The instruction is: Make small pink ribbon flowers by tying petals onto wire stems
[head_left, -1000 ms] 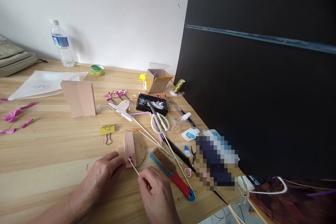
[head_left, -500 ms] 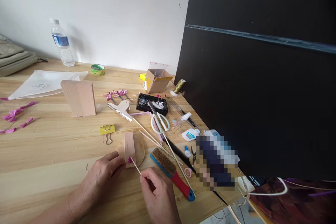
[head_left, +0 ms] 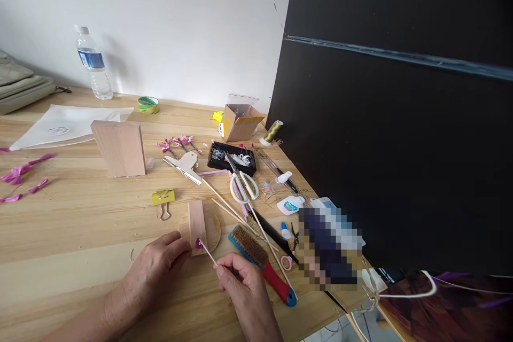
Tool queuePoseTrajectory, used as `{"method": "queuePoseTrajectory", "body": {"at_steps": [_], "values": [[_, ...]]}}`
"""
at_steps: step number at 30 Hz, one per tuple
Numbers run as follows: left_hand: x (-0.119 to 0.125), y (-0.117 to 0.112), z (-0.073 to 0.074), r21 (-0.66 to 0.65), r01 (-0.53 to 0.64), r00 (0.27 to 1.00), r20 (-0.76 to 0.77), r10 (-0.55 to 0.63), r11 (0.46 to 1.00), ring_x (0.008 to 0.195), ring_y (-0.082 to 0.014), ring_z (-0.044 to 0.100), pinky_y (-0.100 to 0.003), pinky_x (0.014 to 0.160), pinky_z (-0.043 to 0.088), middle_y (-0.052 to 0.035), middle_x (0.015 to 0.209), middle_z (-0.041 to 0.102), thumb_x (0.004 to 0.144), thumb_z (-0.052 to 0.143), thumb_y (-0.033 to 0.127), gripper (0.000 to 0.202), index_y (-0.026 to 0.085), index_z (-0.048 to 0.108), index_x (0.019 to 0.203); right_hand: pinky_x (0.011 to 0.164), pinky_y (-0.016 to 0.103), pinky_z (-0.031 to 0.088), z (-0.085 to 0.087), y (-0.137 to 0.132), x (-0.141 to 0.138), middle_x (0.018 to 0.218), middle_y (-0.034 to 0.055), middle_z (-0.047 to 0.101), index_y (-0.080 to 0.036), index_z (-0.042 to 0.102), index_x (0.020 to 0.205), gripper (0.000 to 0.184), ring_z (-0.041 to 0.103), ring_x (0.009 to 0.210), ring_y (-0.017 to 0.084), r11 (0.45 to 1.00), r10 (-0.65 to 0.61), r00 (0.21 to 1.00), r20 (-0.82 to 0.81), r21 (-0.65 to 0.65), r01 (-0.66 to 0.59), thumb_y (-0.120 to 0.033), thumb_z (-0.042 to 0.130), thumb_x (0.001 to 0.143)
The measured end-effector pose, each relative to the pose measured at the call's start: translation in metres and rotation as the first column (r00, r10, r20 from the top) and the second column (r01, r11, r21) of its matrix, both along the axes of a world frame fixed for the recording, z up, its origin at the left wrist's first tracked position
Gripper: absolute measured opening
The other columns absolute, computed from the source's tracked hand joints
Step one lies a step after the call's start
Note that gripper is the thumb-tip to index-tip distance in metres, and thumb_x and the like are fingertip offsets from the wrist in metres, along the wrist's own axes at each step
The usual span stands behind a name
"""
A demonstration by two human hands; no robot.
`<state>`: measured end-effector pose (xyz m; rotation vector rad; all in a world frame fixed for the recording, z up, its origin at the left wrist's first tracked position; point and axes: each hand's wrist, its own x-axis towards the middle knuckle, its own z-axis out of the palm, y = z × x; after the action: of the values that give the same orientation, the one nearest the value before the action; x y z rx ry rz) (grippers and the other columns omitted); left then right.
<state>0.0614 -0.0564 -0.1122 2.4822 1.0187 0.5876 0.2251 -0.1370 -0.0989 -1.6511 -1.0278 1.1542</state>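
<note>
The small magenta piece lay on the near end of the narrow wooden block, and over the last second its look had altered: first it showed a whitish edge, then a rounder, nearly solid magenta face, and now a pale spot where the stick met it. The block itself had stayed put, so the work seemed to be going on at that one spot, with the piece being turned or dabbed — which of the two, I could not tell. The right hand, near and right of the block, had drawn slightly rightward; its thumb and fingers were closed in a pinch on the thin pale stick, whose tip touched the piece. The left hand was curled at the block's near left corner, its fingertips bunched together, though whether they gripped anything was hidden. Beneath the block was a round tan disc; right of it lay a red-handled brush, left and beyond it a yellow binder clip, and farther beyond, to its right, white-handled scissors.
</note>
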Motion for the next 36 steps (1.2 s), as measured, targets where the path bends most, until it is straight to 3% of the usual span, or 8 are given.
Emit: {"method": "queuePoseTrajectory", "body": {"at_steps": [5,15,22,36], "values": [[0.001,0.001,0.001,0.003,-0.001,1.0,0.007,0.001,1.0,0.051,-0.0101,0.058,-0.015,0.044,0.037,0.0003,0.062,0.059,0.085,0.038,0.012,0.03,0.017,0.062,0.067,0.047,0.023,0.024,0.001,0.003,-0.003,0.05,-0.0048,0.038,-0.017,0.051,0.059,0.021,0.033,0.05,0.011,0.998,-0.07,0.998,0.006,0.006,0.07,-0.032,0.048,0.073],[0.001,-0.001,0.002,-0.005,-0.002,1.0,-0.004,0.002,1.0,0.052,-0.0103,0.059,-0.016,0.044,0.038,0.0006,0.062,0.059,0.084,0.036,0.012,0.031,0.018,0.063,0.07,0.044,0.022,0.022,-0.002,0.004,-0.007,0.049,-0.0056,0.033,-0.017,0.048,0.057,0.021,0.03,0.048,0.01,0.999,0.026,0.978,0.208,0.034,-0.033,-0.028,0.044,0.074],[0.001,-0.001,0.003,-0.034,-0.019,0.999,-0.028,0.018,0.999,0.053,-0.0102,0.058,-0.016,0.046,0.038,0.0021,0.062,0.058,0.084,0.037,0.013,0.031,0.02,0.061,0.067,0.044,0.021,0.027,0.0,0.004,-0.006,0.05,-0.0044,0.038,-0.017,0.051,0.056,0.021,0.035,0.048,0.01,0.995,-0.028,0.96,0.279,0.097,0.001,-0.025,0.046,0.075],[0.002,-0.002,0.007,-0.063,-0.024,1.0,-0.007,0.023,0.998,0.051,-0.01,0.056,-0.016,0.046,0.037,0.0024,0.061,0.055,0.084,0.036,0.013,0.031,0.02,0.06,0.064,0.044,0.019,0.029,-0.004,0.003,-0.009,0.049,-0.0035,0.044,-0.017,0.051,0.055,0.02,0.04,0.047,0.01,0.988,-0.013,0.912,0.409,0.148,-0.052,-0.019,0.042,0.073]]}}
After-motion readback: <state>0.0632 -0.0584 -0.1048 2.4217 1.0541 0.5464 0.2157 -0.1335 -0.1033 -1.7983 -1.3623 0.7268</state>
